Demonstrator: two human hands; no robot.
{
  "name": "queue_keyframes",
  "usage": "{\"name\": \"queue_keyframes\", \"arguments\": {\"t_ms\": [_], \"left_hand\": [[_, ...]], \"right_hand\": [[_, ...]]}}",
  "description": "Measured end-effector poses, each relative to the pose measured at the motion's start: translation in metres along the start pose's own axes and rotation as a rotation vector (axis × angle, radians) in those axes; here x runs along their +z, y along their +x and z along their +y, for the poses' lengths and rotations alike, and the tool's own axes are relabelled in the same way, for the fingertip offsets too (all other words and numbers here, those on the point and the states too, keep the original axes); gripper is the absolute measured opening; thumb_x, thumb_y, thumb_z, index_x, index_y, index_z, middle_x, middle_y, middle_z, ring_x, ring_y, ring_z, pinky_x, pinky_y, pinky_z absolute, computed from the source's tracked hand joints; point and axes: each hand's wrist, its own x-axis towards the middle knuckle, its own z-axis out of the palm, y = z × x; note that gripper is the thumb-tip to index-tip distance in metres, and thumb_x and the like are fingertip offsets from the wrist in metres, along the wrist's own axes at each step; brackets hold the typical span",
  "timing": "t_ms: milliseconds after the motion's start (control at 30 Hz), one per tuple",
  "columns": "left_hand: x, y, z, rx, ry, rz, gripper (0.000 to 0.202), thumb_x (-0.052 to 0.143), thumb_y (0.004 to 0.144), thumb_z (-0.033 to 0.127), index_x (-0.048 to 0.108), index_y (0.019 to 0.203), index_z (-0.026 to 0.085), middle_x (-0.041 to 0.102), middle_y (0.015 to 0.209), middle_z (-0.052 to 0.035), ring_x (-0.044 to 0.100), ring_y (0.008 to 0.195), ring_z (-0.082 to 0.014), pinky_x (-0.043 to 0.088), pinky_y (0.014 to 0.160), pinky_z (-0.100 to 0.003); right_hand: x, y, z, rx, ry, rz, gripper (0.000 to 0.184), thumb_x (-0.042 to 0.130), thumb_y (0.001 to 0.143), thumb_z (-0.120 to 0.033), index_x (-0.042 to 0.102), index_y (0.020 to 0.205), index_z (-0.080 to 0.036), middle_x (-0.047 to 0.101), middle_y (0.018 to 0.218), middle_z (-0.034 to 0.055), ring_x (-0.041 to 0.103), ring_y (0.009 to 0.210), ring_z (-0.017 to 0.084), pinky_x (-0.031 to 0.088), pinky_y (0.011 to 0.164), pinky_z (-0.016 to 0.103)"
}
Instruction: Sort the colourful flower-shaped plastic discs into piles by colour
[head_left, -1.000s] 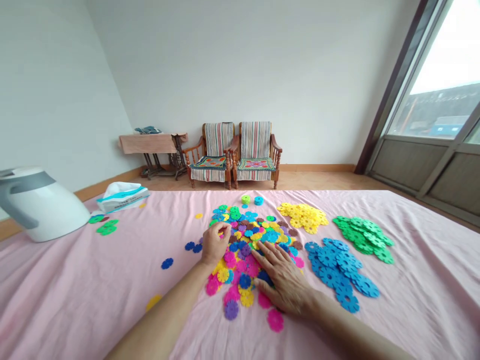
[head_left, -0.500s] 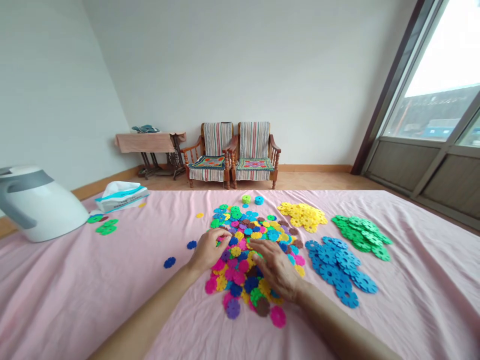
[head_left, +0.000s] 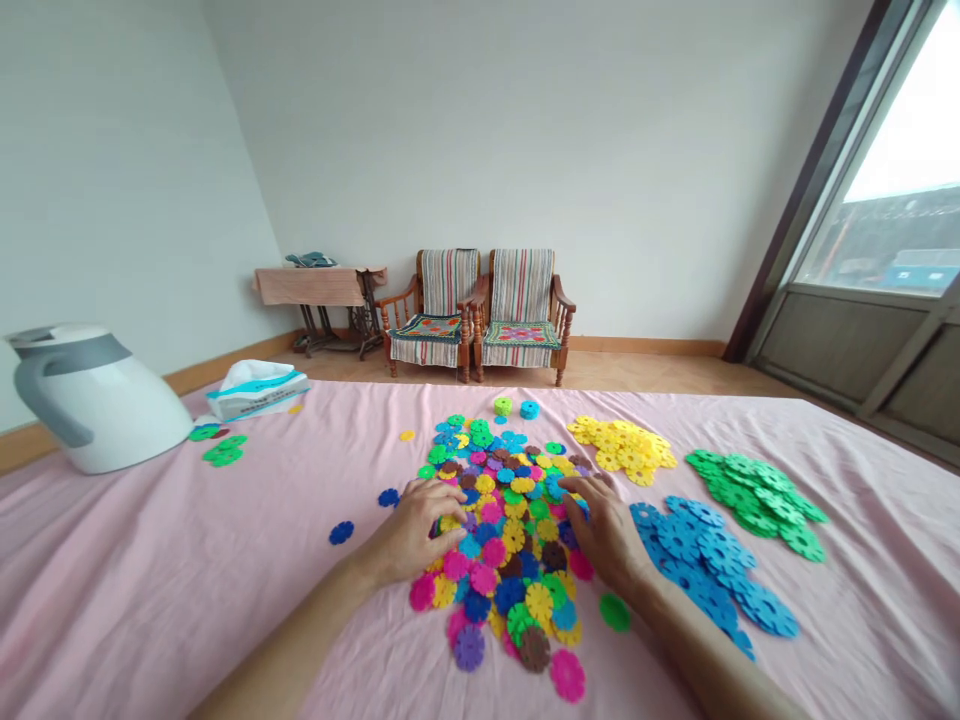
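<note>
A mixed pile of plastic snowflake discs point(head_left: 510, 520) in several colours lies on the pink cloth point(head_left: 187, 580). My left hand point(head_left: 412, 535) rests palm down on the pile's left edge, fingers spread over the discs. My right hand point(head_left: 607, 535) rests on the pile's right edge, fingers curled over some discs near a blue one; whether it grips any is unclear. To the right lie sorted heaps: yellow discs point(head_left: 622, 447), blue discs point(head_left: 712, 565) and green discs point(head_left: 761, 495). A single green disc point(head_left: 615, 612) lies beside my right wrist.
A white kettle point(head_left: 90, 400) stands at the far left, with a tissue pack point(head_left: 259, 388) and a few green discs point(head_left: 221, 452) near it. Loose blue discs point(head_left: 341, 532) lie left of the pile. Two wooden armchairs point(head_left: 480, 315) and a small table point(head_left: 322, 290) stand by the wall.
My right hand has slid from the pile's middle to its right edge, spreading discs toward me. My left hand has flattened on the left edge. The view has shifted slightly.
</note>
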Motion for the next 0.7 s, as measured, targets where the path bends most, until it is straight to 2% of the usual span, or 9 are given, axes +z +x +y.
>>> {"name": "queue_keyframes", "arguments": {"t_ms": [133, 233, 333, 433, 533, 700], "left_hand": [[0.001, 0.003, -0.011, -0.056, -0.023, 0.127, 0.01, 0.056, 0.082, 0.024, 0.067, 0.082, 0.023, 0.067, 0.099, -0.0023, 0.058, 0.098, -0.019, 0.039, 0.089, -0.036], [0.008, 0.005, -0.017, -0.064, -0.038, 0.186, 0.012, 0.054, 0.084, 0.024, 0.066, 0.083, 0.023, 0.068, 0.092, -0.0019, 0.059, 0.093, -0.0177, 0.041, 0.086, -0.034], [0.013, 0.006, -0.02, -0.056, -0.033, 0.204, 0.012, 0.053, 0.084, 0.024, 0.065, 0.084, 0.022, 0.068, 0.09, -0.0019, 0.06, 0.091, -0.0175, 0.042, 0.085, -0.033], [0.015, 0.006, -0.022, -0.051, -0.037, 0.214, 0.014, 0.051, 0.085, 0.024, 0.065, 0.084, 0.022, 0.068, 0.089, -0.0022, 0.06, 0.089, -0.017, 0.044, 0.083, -0.032], [0.015, 0.005, -0.021, -0.057, -0.049, 0.215, 0.016, 0.05, 0.086, 0.025, 0.065, 0.083, 0.022, 0.068, 0.087, -0.0023, 0.061, 0.087, -0.0169, 0.045, 0.081, -0.031], [0.016, 0.006, -0.019, -0.128, -0.114, 0.25, 0.018, 0.048, 0.086, 0.025, 0.065, 0.084, 0.021, 0.068, 0.09, -0.0027, 0.061, 0.089, -0.0166, 0.047, 0.083, -0.03]], "right_hand": [[-0.003, 0.003, 0.006, 0.07, -0.082, 0.012, 0.027, 0.035, 0.088, -0.019, 0.061, 0.094, -0.018, 0.063, 0.095, 0.0079, 0.057, 0.093, 0.021, 0.043, 0.082, 0.033], [-0.007, 0.005, 0.011, 0.156, -0.202, -0.038, 0.026, 0.037, 0.086, -0.019, 0.062, 0.093, -0.017, 0.063, 0.092, 0.0086, 0.056, 0.091, 0.021, 0.042, 0.082, 0.033], [-0.007, 0.007, 0.01, 0.206, -0.309, -0.09, 0.024, 0.046, 0.084, -0.028, 0.063, 0.097, -0.019, 0.062, 0.095, 0.0088, 0.054, 0.094, 0.023, 0.04, 0.083, 0.035], [-0.004, 0.007, 0.006, 0.212, -0.361, -0.114, 0.032, 0.052, 0.08, -0.039, 0.062, 0.105, -0.021, 0.06, 0.106, 0.0099, 0.051, 0.101, 0.027, 0.038, 0.085, 0.039], [-0.003, 0.006, -0.002, 0.157, -0.313, -0.143, 0.036, 0.054, 0.079, -0.04, 0.06, 0.11, -0.023, 0.059, 0.11, 0.0102, 0.049, 0.104, 0.029, 0.037, 0.085, 0.042], [-0.005, 0.001, -0.016, -0.009, -0.065, -0.217, 0.028, 0.052, 0.081, -0.032, 0.06, 0.108, -0.027, 0.061, 0.105, 0.0063, 0.054, 0.096, 0.024, 0.04, 0.083, 0.041]]}}
